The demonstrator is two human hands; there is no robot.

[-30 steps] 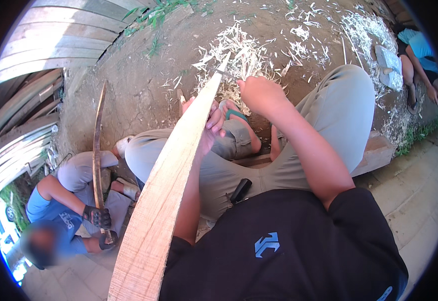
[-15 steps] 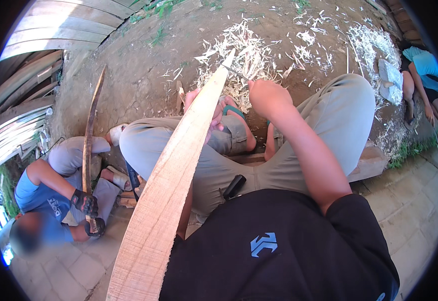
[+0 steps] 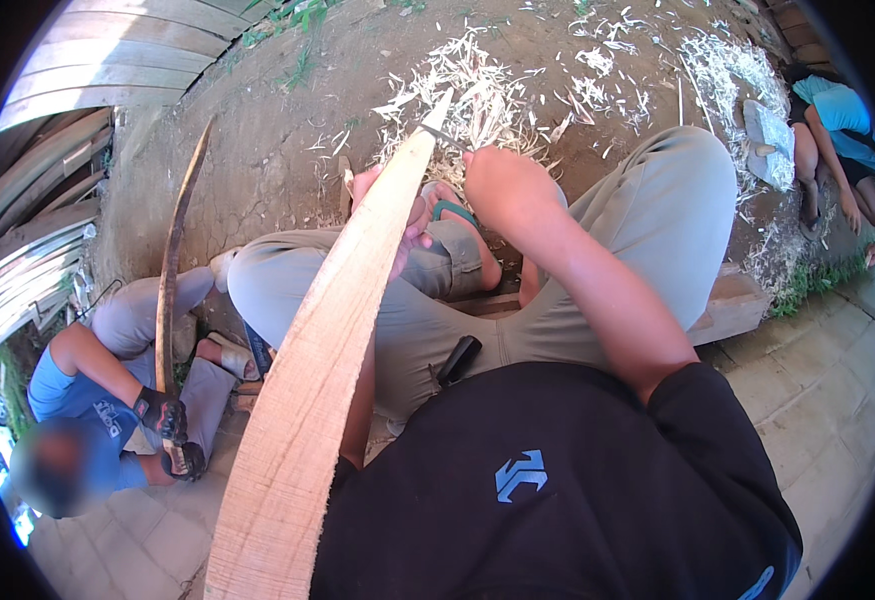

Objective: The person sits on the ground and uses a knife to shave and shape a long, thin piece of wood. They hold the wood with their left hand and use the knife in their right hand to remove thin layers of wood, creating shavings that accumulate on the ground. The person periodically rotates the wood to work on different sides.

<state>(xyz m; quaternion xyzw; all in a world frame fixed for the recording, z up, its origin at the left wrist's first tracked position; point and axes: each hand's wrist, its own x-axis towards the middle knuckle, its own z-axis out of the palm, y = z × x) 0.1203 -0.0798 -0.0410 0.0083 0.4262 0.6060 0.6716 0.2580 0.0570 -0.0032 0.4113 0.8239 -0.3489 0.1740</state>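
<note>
A long pale wooden board (image 3: 302, 400), tapering to a point at its far end, slants from the lower edge across my lap. My left hand (image 3: 415, 228) is closed around the board from beneath, its fingers showing on both sides of the narrow part; the palm is hidden. In my right hand (image 3: 505, 190), held as a fist, is a knife whose thin dark blade (image 3: 444, 137) reaches left to the wood just below the tip. The knife's handle is hidden in the fist.
Wood shavings (image 3: 477, 80) litter the dirt beyond my feet. At left, a person in black gloves (image 3: 162, 415) holds a long curved strip of wood (image 3: 169, 270) upright. A black cylindrical object (image 3: 459, 358) lies on my lap. Another person (image 3: 842, 130) sits at far right.
The board's tip, the knife and my right hand have shifted slightly left in the picture, along with much of the scene. Both hands keep their holds.
</note>
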